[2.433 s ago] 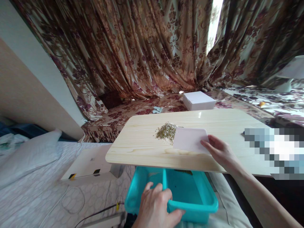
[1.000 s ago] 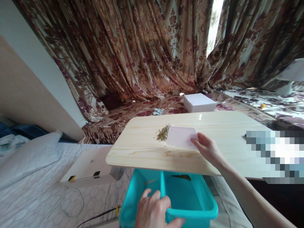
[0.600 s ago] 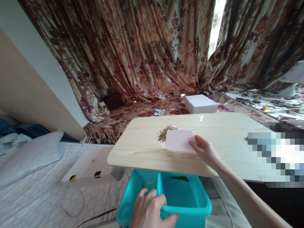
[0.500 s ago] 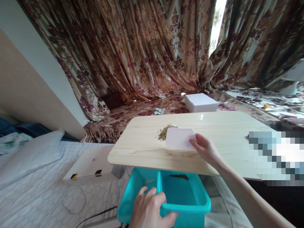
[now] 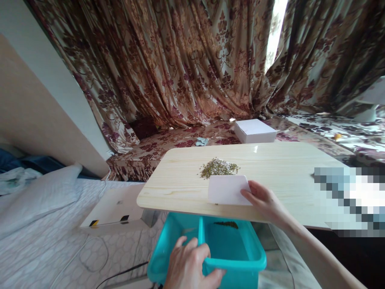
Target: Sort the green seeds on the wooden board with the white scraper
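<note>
My right hand (image 5: 261, 197) grips a flat white scraper (image 5: 225, 189) with rounded corners by its right end. The scraper stands tilted on the light wooden tabletop (image 5: 174, 176), close to its near edge. Just beyond it lies a loose heap of small green and whitish grains (image 5: 215, 168). Below the table edge, my left hand (image 5: 191, 263) is closed over the near rim of a teal two-compartment bin (image 5: 237, 264), at the divider. A dark greenish patch of grains (image 5: 227, 224) lies in the right compartment. Part of the left compartment is hidden by my hand.
A white box (image 5: 255, 128) and a small pale blue cloth (image 5: 201, 141) are on the patterned surface behind the table. Left of the bin, a white case (image 5: 117, 206) and thin cables lie on the quilted bed (image 5: 39, 245). A pixelated patch covers the table's right end.
My right hand has drawn the scraper toward the table's near edge, leaving more of the grain heap in view. My left hand stays on the bin.
</note>
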Action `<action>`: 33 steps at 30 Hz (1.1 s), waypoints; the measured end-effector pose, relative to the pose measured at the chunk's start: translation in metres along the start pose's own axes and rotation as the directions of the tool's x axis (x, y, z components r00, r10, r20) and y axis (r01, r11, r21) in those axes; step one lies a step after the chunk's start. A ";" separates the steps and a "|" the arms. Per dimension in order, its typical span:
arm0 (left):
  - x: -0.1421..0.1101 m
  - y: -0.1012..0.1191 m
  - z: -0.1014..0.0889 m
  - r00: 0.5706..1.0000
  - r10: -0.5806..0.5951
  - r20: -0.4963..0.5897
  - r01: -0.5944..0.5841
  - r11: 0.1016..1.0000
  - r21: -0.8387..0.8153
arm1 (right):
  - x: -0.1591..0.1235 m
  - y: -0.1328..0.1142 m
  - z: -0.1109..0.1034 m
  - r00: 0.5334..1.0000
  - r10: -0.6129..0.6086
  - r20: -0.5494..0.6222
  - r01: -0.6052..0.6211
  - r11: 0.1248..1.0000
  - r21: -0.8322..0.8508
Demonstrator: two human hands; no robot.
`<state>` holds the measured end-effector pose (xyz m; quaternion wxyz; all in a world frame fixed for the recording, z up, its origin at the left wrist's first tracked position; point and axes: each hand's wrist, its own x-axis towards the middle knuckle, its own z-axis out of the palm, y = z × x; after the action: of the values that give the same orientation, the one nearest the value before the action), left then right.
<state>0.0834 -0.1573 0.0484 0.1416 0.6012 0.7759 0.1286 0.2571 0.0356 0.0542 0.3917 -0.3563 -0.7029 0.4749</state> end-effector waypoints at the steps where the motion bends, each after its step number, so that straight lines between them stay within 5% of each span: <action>1: 0.000 0.001 0.000 1.000 0.001 0.001 -0.001 1.000 -0.007 | -0.004 0.000 -0.003 1.000 0.009 0.026 -0.010 1.000 0.024; 4: 0.001 0.007 0.003 0.999 0.036 0.019 -0.035 0.998 -0.047 | -0.013 0.001 -0.020 0.999 0.033 -0.003 -0.033 0.999 0.010; 8: 0.008 0.024 0.010 0.989 0.145 0.041 -0.142 0.988 -0.066 | -0.011 0.001 -0.055 0.953 0.003 -0.302 -0.018 0.999 -0.049; 11: 0.014 0.034 0.014 0.986 0.162 0.038 -0.160 0.986 -0.056 | -0.003 -0.002 -0.072 0.907 0.009 -0.422 -0.064 0.991 -0.117; 23: 0.012 0.029 0.011 0.990 0.093 0.104 -0.086 0.994 -0.068 | 0.034 0.041 -0.067 0.896 -0.037 -0.442 -0.052 0.981 -0.187; 33: 0.012 0.032 0.009 0.990 0.099 0.101 -0.094 0.994 -0.053 | 0.022 0.026 -0.071 0.878 -0.018 -0.478 -0.087 0.977 -0.195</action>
<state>0.1127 -0.1376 0.0509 0.1896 0.6403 0.7342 0.1224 0.3137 0.0901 0.0517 0.5041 -0.5143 -0.6245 0.3022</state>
